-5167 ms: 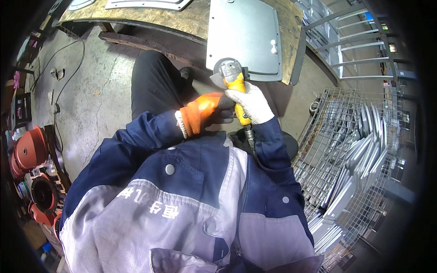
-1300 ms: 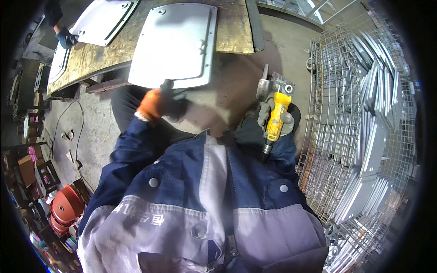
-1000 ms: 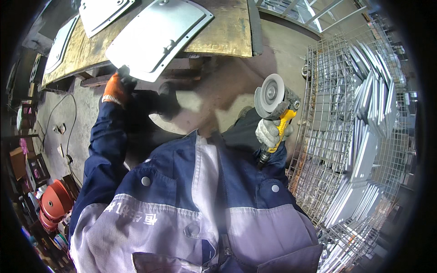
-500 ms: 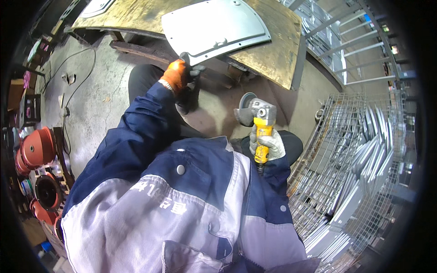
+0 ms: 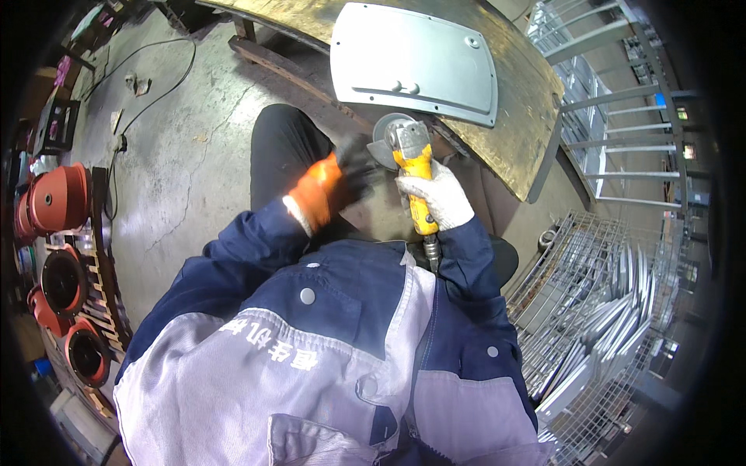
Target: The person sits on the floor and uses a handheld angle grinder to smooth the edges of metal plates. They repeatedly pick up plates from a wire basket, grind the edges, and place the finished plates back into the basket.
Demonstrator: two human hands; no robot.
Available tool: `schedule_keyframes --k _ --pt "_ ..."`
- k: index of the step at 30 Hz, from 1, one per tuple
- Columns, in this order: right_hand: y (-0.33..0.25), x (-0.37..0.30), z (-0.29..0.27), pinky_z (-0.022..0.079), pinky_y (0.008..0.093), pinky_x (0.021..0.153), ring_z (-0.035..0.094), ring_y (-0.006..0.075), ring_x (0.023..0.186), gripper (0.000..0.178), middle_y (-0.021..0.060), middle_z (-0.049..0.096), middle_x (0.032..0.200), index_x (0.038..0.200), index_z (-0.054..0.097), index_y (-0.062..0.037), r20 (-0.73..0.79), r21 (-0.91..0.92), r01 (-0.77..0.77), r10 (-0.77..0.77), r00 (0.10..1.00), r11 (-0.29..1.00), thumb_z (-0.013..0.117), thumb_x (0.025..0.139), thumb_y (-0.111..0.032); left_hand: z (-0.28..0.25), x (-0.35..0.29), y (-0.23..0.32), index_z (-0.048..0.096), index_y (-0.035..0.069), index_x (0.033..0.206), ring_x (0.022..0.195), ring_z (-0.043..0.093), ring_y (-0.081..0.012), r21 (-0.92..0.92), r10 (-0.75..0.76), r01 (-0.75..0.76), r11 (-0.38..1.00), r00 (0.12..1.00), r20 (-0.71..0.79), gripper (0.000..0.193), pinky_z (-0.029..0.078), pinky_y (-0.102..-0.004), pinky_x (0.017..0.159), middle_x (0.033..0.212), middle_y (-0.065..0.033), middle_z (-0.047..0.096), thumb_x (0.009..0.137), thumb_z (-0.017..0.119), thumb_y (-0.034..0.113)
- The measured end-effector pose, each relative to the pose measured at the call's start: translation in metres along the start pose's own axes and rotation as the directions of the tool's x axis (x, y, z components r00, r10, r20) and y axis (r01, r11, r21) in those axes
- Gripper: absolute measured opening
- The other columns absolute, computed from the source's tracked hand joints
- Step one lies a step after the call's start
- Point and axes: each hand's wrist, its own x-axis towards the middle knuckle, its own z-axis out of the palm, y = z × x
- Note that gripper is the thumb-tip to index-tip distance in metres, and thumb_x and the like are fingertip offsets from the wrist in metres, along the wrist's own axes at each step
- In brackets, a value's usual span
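My right hand (image 5: 441, 194), in a white glove, is wrapped round the yellow body of an angle grinder (image 5: 418, 167). The grinder's grey head and round disc (image 5: 386, 138) point toward the bench. My left hand (image 5: 330, 186), in an orange glove with dark fingers, is off the panel and hangs over my lap beside the grinder. Its fingers are smeared by motion, and nothing shows clearly in them. A pale grey metal panel (image 5: 412, 58) with rounded corners, rim holes and two small knobs lies on the wooden bench (image 5: 517, 101), just beyond the grinder.
To the right stands a wire mesh basket (image 5: 536, 311) with a stack of thin metal plates (image 5: 618, 311). Behind it is a grey metal rack (image 5: 622, 109). Reddish round housings (image 5: 58, 198) sit at the left. A black cable (image 5: 159, 93) runs across the concrete floor.
My left hand has let go of the panel's near corner and drawn back toward my lap. The panel now lies flatter and turned on the bench. The grinder has moved up and left.
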Motion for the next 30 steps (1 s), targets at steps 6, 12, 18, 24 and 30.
schedule_keyframes --k 6,12,18,24,30 --pt "-0.011 0.055 0.033 0.05 0.0294 0.068 0.063 0.0151 0.077 0.026 0.0066 0.066 0.084 0.099 0.063 -0.0004 0.108 -0.175 0.145 -0.128 0.986 0.974 0.07 0.078 -0.012 0.019 -0.014 -0.006 0.057 0.008 0.117 0.094 0.058 -0.0177 0.03 0.058 -0.061 0.998 0.993 0.107 0.048 0.048 -0.0356 0.088 0.103 -0.0045 0.059 0.09 0.062 0.047" --pt "-0.009 0.079 0.044 0.049 0.027 0.069 0.06 0.0136 0.077 0.03 0.0052 0.065 0.091 0.109 0.063 -0.0003 0.184 -0.113 0.065 -0.044 0.982 0.991 0.066 0.08 -0.006 0.029 -0.009 0.008 0.06 0.009 0.102 0.079 0.058 -0.0153 0.016 0.061 -0.059 0.998 0.985 -0.159 0.043 0.052 -0.0335 0.08 0.085 -0.0012 0.056 0.088 0.065 0.049" --pt "-0.007 0.068 0.02 0.05 0.0288 0.069 0.06 0.0141 0.076 0.029 0.0058 0.065 0.089 0.108 0.063 0.0006 0.121 -0.179 0.058 -0.037 0.992 0.982 0.066 0.08 -0.006 0.038 0.006 -0.006 0.057 0.007 0.119 0.093 0.062 -0.017 0.026 -0.032 0.035 0.999 0.992 -0.125 0.046 0.052 -0.0311 0.083 0.104 -0.0055 0.063 0.095 0.056 0.046" --pt "-0.01 0.047 -0.023 0.049 0.0279 0.052 0.058 0.0147 0.056 0.024 0.0048 0.061 0.072 0.098 0.06 -0.0037 -0.042 -0.126 0.016 -0.021 0.999 0.992 0.073 0.079 -0.011 0.017 0.05 -0.009 0.055 0.011 0.124 0.108 0.057 -0.0223 0.743 0.42 -0.468 0.479 0.865 0.275 0.041 0.042 -0.0375 0.1 0.114 -0.0052 0.061 0.095 0.056 0.04" --pt "-0.007 -0.015 -0.055 0.045 0.0281 0.045 0.056 0.0153 0.05 0.027 0.0051 0.058 0.066 0.102 0.056 -0.0037 -0.215 0.111 0.021 0.004 0.977 0.994 0.071 0.08 -0.01 0.028 0.139 0.023 0.044 0.011 0.133 0.119 0.053 -0.0332 -0.179 0.249 -0.266 0.947 0.962 -0.116 0.051 0.047 -0.0453 0.098 0.135 -0.0147 0.05 0.098 0.047 0.046"
